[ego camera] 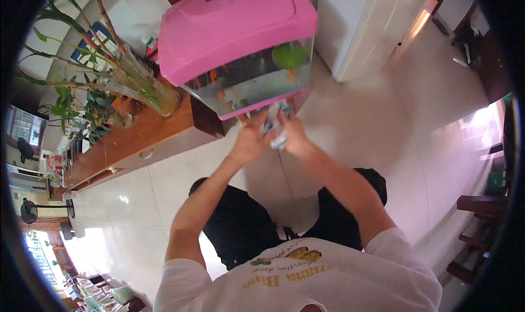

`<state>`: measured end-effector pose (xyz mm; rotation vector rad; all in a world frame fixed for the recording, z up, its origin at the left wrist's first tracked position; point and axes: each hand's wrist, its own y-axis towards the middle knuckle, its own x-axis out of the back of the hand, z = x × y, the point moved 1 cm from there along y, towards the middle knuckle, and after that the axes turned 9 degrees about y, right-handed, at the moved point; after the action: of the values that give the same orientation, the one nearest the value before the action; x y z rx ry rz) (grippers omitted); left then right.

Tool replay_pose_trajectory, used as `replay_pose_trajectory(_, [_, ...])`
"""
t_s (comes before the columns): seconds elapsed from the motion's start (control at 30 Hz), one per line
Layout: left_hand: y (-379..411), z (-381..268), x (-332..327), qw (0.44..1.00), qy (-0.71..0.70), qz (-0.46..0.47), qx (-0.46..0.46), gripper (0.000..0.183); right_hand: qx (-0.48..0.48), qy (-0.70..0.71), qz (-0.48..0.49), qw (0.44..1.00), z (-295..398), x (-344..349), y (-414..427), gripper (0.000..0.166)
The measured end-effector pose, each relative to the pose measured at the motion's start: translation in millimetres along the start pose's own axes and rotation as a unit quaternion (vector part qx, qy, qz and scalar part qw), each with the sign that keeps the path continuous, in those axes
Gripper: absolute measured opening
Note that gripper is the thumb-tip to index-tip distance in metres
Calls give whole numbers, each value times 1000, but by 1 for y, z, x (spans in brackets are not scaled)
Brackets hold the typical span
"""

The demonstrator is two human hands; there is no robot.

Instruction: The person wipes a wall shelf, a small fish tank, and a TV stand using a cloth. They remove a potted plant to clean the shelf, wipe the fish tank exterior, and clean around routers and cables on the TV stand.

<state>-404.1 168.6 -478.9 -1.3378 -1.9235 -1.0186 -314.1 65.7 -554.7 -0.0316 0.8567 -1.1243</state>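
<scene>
Both hands are on a crumpled white piece [278, 136] with dark and teal markings, a cloth or a soft packet; blur leaves its kind unsettled. My left hand [252, 138] grips it from the left, fingers pointing up toward the tank. On the other side my right hand [294, 131] clasps it with the thumb on top. Just beyond my fingertips stands a fish tank [246, 92] with a pink lid [242, 33] and a pink lower rim. Orange fish [213, 75] and a round green object [289, 56] show through its glass.
Left of the tank runs a wooden cabinet [164, 127] with a drawer, bearing a glass vase [166, 101] of tall stems and potted leaves [96, 109]. A white wall corner [348, 33] stands right. Dark wooden furniture [480, 207] sits at the right edge. Pale tiles [369, 140] cover the floor.
</scene>
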Motion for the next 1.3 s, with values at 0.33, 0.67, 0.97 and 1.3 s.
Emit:
replay_pose_trajectory(0.33, [53, -5, 135, 899, 269, -332, -99, 41, 131, 4, -10, 991, 163, 65, 66, 22])
replay_pose_trajectory(0.67, [55, 36, 139, 908, 240, -340, 47, 39, 245, -107, 199, 943, 239, -41, 128, 27])
replay_pose_trajectory(0.97, [47, 46, 140, 921, 151, -359, 23, 37, 142, -196, 122, 963, 139, 46, 207, 36])
replay_pose_trajectory(1.3, [46, 58, 137, 925, 63, -374, 11, 39, 202, -117, 164, 959, 221, -32, 191, 28])
